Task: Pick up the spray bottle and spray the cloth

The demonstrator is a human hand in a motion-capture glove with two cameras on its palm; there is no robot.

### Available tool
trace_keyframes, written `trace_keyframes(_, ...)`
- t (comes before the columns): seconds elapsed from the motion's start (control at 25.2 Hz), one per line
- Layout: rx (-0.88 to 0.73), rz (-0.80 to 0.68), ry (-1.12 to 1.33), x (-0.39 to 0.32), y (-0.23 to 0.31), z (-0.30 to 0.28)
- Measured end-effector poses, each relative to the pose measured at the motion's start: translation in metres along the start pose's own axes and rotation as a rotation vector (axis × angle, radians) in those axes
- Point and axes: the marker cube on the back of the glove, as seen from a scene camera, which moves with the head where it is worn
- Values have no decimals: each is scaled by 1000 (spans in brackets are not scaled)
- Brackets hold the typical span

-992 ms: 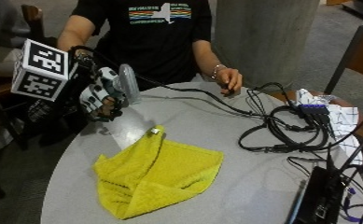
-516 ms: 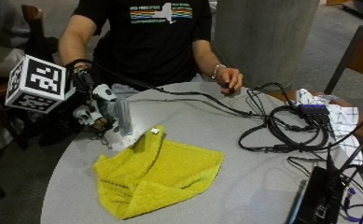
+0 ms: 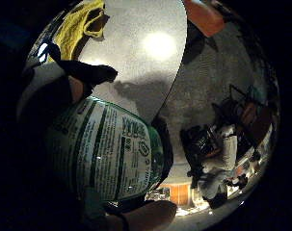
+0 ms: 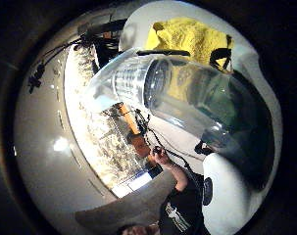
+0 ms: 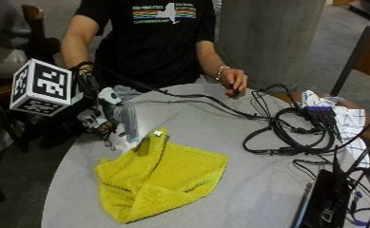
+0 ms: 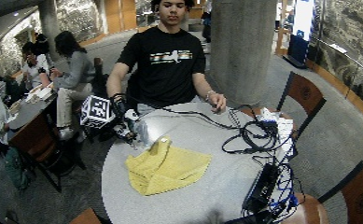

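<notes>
Yellow cloth (image 5: 159,178) lies crumpled on the near-left part of the round grey worktop (image 5: 260,190), one corner w/ a white tag reaching up toward the bottle. Just beyond that corner, at the worktop's left edge, the gloved right hand (image 5: 99,116) holds the spray bottle (image 5: 127,124). Bottle hangs tilted over the worktop edge, lower end close beside the cloth corner; can't tell if it touches. Grip: fingers curled round the clear bottle body. Little-finger palm view shows the green label (image 3: 107,154) pressed close to the palm; thumb-side view shows clear plastic w/ the cloth beyond it.

Further back, the bare left hand (image 5: 234,81) rests on the far rim. Black cables (image 5: 286,133) sprawl across the right side, well apart from the cloth.

Judgement: pick-up looks done, spraying not yet confirmed. No mist visible.

Risks:
- Nozzle direction unclear from these views; if it points off the cloth, spray lands on bare worktop or drifts toward cables and electronics on the right.
- Bottle sits at the worktop edge; a slip while shifting a finger to the trigger could drop it to the floor.
</notes>
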Motion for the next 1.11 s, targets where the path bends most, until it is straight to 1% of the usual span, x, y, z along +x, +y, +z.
trace_keyframes(0.52, -13, 26, 36, -4, 0, 5)
trace_keyframes(0.75, 21, -18, 10, -4, 5, 11)
trace_keyframes(0.83, 55, -71, -22, -8, 10, 14)
trace_keyframes(0.91, 108, -163, -68, -15, 20, 17)
trace_keyframes(1.11, 226, -477, -197, -47, 61, 37)
